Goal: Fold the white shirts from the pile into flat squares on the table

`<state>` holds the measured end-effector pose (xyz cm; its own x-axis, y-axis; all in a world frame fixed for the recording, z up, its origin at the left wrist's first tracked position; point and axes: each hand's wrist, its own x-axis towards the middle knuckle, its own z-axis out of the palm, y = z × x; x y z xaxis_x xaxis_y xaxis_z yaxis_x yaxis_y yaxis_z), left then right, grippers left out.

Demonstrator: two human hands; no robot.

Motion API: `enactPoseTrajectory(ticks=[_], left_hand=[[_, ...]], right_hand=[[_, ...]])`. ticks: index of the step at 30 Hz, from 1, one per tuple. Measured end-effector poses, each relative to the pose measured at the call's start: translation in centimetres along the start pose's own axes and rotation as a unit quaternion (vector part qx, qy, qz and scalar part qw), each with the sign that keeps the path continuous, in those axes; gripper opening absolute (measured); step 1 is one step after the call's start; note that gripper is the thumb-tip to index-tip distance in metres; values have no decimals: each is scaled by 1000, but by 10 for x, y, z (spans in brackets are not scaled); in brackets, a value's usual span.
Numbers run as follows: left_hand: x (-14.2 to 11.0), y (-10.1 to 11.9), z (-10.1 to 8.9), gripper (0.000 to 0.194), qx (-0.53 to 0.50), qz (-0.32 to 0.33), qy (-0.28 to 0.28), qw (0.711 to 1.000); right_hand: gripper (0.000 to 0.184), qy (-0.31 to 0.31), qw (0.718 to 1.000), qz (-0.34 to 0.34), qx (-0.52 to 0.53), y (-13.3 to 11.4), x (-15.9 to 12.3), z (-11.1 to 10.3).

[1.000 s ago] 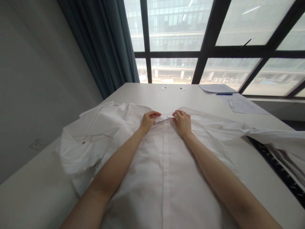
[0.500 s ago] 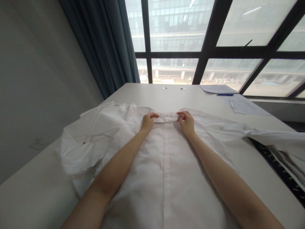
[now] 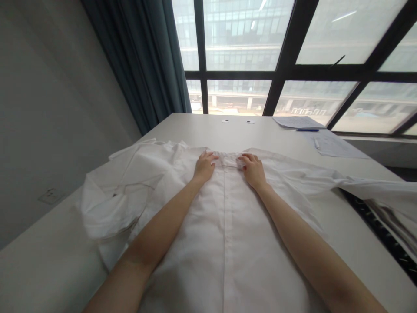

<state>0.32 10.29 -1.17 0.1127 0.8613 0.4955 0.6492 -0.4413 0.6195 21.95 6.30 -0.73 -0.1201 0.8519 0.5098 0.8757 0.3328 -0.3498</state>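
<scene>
A white button-up shirt (image 3: 208, 226) lies front up on the white table, its button placket running down the middle. My left hand (image 3: 205, 167) rests on the left end of the collar (image 3: 228, 160), fingers stretched over the cloth and thumb apart. At the collar's right end, my right hand (image 3: 253, 169) lies on the fabric with its fingers apart and slightly bent. The left sleeve (image 3: 110, 204) is bunched up at the table's left side. Stretched out to the right is the other sleeve (image 3: 312, 176).
Sheets of paper (image 3: 339, 145) and a blue pen (image 3: 308, 130) lie at the back right. Under the right sleeve sits a black slatted item (image 3: 374, 221), partly covered. A blue curtain (image 3: 140, 56) and windows stand behind the table (image 3: 195, 126).
Both hands have loosened from pinching the collar and now lie over it with fingers spread. The collar sits flatter. The rest of the shirt has stayed put.
</scene>
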Motion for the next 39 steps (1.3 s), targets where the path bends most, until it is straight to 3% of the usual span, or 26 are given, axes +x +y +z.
enactPoseTrajectory(ticks=[3, 6, 15, 22, 25, 31, 35, 39], left_hand=[[-2, 0, 3, 36, 15, 12, -10, 1000], [-2, -2, 3, 38, 23, 12, -3, 1000], [0, -7, 1, 45, 45, -10, 21, 999], [-2, -6, 2, 47, 99, -7, 1, 995], [-5, 1, 3, 50, 137, 11, -27, 990], [-7, 17, 3, 42, 183, 91, -167, 965], [-4, 23, 0, 39, 220, 83, -212, 949], [9, 28, 0, 37, 255, 47, -209, 943]], right_hand=[[30, -13, 1000, -20, 2, -3, 0, 5], [23, 2, 1000, 4, 11, 1, 0, 10], [35, 44, 996, 42, 68, 15, 4, 14], [38, 24, 998, 62, 20, 12, 4, 11], [40, 2, 998, 63, -24, 6, 2, 9], [36, -48, 990, 40, -130, -16, -2, -1], [30, -95, 980, 20, -177, -24, 10, -7], [29, -128, 974, -1, -187, -23, 36, -10]])
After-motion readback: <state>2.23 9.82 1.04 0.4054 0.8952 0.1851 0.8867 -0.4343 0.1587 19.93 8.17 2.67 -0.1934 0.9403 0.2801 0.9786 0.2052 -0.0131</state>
